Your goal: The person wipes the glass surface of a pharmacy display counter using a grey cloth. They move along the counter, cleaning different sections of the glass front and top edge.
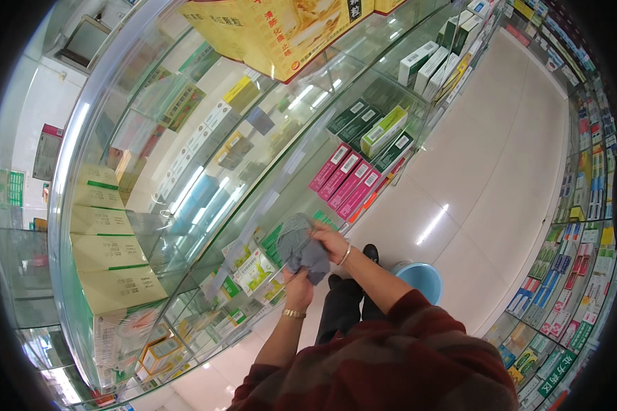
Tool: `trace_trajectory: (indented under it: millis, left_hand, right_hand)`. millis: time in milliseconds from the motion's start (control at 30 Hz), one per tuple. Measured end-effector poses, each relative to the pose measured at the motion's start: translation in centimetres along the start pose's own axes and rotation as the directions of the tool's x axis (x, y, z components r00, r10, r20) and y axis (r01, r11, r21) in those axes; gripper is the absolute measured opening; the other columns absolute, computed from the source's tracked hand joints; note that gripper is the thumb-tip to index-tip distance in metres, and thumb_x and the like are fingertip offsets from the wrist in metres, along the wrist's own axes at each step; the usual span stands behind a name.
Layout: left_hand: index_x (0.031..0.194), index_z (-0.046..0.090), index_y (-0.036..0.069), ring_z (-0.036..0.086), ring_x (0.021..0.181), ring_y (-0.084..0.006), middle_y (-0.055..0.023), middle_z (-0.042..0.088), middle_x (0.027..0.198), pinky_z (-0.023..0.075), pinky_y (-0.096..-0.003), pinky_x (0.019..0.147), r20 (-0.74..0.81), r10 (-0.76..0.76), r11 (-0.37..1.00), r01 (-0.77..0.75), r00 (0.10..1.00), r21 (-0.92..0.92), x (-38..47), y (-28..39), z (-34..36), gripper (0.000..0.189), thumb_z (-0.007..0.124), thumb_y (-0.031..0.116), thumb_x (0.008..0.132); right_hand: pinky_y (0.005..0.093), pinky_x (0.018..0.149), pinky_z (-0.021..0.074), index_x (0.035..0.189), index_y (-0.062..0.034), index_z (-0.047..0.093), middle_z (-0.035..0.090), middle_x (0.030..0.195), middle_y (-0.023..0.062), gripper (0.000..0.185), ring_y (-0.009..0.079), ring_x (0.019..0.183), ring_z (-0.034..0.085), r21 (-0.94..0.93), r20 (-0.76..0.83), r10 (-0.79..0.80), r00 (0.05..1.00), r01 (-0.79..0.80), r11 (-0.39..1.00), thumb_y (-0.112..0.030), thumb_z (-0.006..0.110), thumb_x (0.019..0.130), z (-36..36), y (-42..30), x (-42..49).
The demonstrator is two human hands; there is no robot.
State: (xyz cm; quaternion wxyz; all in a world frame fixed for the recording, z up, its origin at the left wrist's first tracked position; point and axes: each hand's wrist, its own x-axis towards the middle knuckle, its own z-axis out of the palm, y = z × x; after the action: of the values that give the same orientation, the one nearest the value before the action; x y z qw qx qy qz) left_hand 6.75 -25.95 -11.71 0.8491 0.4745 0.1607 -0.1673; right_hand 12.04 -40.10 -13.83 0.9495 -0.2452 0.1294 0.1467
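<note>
A grey cloth (301, 246) is bunched between both hands, above the edge of a glass display counter. My left hand (298, 288), with a gold-coloured watch or bracelet at the wrist, grips its lower end. My right hand (330, 240), wearing a pale bangle, holds the cloth's upper right side. Just beyond the cloth, pink medicine boxes (339, 174) stand in a row on a glass shelf, with dark green boxes (357, 120) behind them. White and green boxes (254, 269) lie on the shelf beside my left hand.
A light blue plastic bucket (422, 280) stands on the tiled floor (473, 169) by my feet. Cream boxes (118, 287) wrapped in film and a large yellow packet (288, 31) rest on the glass counter (247, 200). Shelves of medicine boxes (560, 272) line the right side.
</note>
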Motion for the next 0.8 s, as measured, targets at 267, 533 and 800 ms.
trace_trajectory:
  millis: [267, 533, 800]
  left_hand:
    - [0.134, 0.048, 0.004, 0.058, 0.113, -0.0191, -0.0070, 0.061, 0.124, 0.0467, -0.0332, 0.098, 0.209, -0.134, 0.990, 0.124, 0.969, 0.060, 6.4, -2.6, 10.0, 0.049, 0.061, -0.006, 0.089]
    - [0.140, 0.043, 0.007, 0.051, 0.125, -0.0247, -0.0089, 0.052, 0.137, 0.0393, -0.0395, 0.108, 0.003, -0.043, 0.998, 0.043, 0.999, -0.041, 0.4, 0.9, 1.1, 0.055, 0.051, -0.011, 0.088]
    - [0.141, 0.038, 0.009, 0.053, 0.123, -0.0279, -0.0103, 0.053, 0.134, 0.0441, -0.0450, 0.105, -0.115, -0.114, 0.993, 0.112, 0.987, -0.025, -8.2, 3.1, -11.2, 0.059, 0.054, -0.010, 0.088]
  right_hand:
    - [0.0391, 0.095, 0.0514, 0.137, -0.0049, 0.046, 0.061, 0.123, 0.0105, 0.041, 0.0241, 0.108, 0.062, 0.086, -0.202, -0.358, 0.912, 0.381, 0.921, -0.017, 0.052, 0.098, -4.3, -10.2, -1.1]
    - [0.0371, 0.094, 0.0509, 0.141, -0.0070, 0.042, 0.059, 0.125, 0.0077, 0.046, 0.0213, 0.110, 0.060, -0.025, -0.132, -0.073, 0.988, 0.071, 0.997, -0.010, 0.047, 0.095, -0.6, -0.7, 0.4]
    - [0.0277, 0.085, 0.0493, 0.138, -0.0067, 0.050, 0.064, 0.114, 0.0044, 0.048, 0.0135, 0.097, 0.061, -0.276, 0.120, 0.179, 0.977, -0.140, 0.951, -0.017, 0.061, 0.093, 4.1, 9.4, -1.5]
